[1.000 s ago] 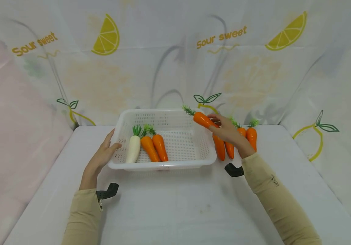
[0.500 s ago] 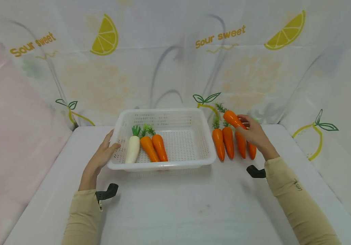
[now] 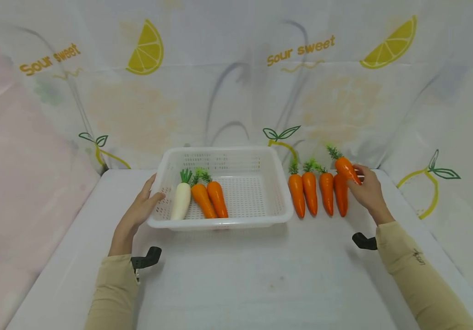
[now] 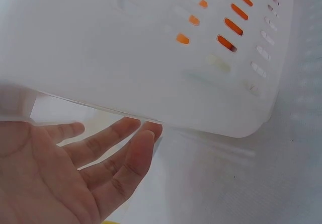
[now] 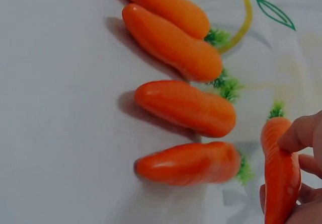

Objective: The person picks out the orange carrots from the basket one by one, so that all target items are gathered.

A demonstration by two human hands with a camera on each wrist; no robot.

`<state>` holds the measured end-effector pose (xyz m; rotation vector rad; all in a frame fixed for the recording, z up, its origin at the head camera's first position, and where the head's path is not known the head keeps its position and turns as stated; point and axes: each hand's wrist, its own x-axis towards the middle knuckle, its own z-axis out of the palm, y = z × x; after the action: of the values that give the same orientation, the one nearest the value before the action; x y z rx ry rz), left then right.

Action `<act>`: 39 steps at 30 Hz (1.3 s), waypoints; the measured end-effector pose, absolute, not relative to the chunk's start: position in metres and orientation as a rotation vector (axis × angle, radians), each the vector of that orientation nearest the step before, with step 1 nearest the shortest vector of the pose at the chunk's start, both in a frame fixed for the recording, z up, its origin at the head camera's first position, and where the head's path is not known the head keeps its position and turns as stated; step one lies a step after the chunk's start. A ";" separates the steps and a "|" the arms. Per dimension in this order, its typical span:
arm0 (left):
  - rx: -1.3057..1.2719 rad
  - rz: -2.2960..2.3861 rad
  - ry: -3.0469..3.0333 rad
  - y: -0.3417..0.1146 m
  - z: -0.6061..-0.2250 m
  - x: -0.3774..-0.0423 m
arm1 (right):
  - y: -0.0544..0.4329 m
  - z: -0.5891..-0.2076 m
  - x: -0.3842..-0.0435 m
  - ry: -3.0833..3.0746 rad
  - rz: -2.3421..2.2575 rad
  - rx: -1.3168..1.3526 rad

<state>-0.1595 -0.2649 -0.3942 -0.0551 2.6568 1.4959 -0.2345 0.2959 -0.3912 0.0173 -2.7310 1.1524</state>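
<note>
My right hand (image 3: 368,190) holds an orange carrot (image 3: 346,168) with a feathery green top, thumb on one side and fingers on the other. It is tilted and raised at the right end of a row of carrots. In the right wrist view this carrot (image 5: 280,171) points down beside the nearest lying carrot (image 5: 188,163). My left hand (image 3: 140,204) is at the left side of the white plastic basket (image 3: 220,223), its thumb over the rim and the fingers along the outer wall. Inside lie a white radish (image 3: 181,201) and two carrots (image 3: 217,199).
Several carrots (image 3: 310,192) lie side by side on the white tablecloth (image 3: 236,275), just right of the basket, tops toward the back. A lemon-printed cloth backdrop (image 3: 236,101) rises behind the table. Black wrist cameras (image 3: 364,241) stick out from both sleeves.
My right hand has moved right with the carrot, from above the basket's right edge past the row of carrots, which now shows fully. The left hand and basket stay in place.
</note>
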 end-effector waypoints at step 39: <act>-0.065 1.478 2.661 -0.266 -0.395 -0.160 | 0.325 -0.439 -0.231 -2.764 1.090 -0.355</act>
<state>-0.1602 -0.2657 -0.3949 -0.0646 2.6609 1.4779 -0.2314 0.3247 -0.4386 -0.3548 -2.7638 1.0902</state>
